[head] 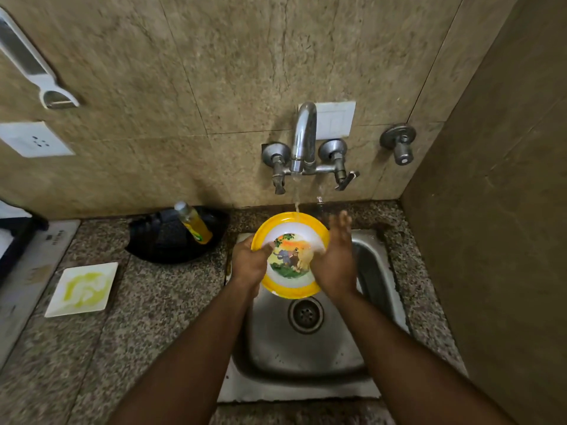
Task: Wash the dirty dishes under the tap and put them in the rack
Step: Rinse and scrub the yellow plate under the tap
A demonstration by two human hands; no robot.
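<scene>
I've got the yellow-rimmed plate [291,256] over the sink [306,357] under the tap [303,139], left hand [249,262] pinching its rim, right hand [333,265] flat against it — light, stiff, probably slippery wet, so I'd grip the rim.

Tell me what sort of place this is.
Most likely a small home kitchen. A steel sink is set into a speckled stone counter, a wall tap runs water onto a yellow-rimmed plate, and a soiled square white plate waits beside a bottle of yellow liquid.

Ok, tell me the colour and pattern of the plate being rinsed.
Head view: the plate has a yellow rim, white inside and a cartoon animal picture at its centre.
</scene>
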